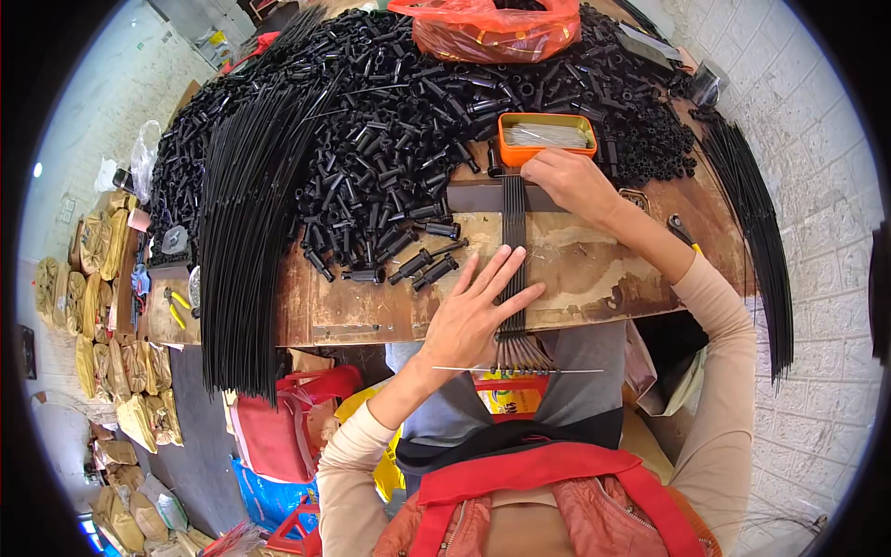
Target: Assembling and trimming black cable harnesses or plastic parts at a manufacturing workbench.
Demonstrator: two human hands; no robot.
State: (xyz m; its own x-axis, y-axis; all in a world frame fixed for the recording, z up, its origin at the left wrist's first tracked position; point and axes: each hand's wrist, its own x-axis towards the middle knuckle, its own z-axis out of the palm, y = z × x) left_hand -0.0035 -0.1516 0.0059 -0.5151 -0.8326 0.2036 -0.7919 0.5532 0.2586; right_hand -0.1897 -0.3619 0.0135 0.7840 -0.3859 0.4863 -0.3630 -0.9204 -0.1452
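Note:
A flat row of thin black rods (513, 219) lies side by side on the wooden table, pointing toward me. My left hand (467, 317) rests on the row near the table edge, its fingers stretched out and apart. Past that edge the rods' near ends fan out slightly, and a thin pale rod (577, 371) crosses them above my lap. At the row's far end, my right hand (573, 186) has its fingers curled together; anything between the fingertips is hidden. It is just in front of an orange tin (557, 157) of thin silvery pins (542, 136).
Black tubular plastic parts (371, 153) pile up across the table's back and left. Long black rods (243, 232) hang over the left edge, with more rods (756, 223) at right. A red plastic bag (501, 35) tops the pile. Pliers (685, 232) lie right; yellow-handled pliers (176, 306) lie left.

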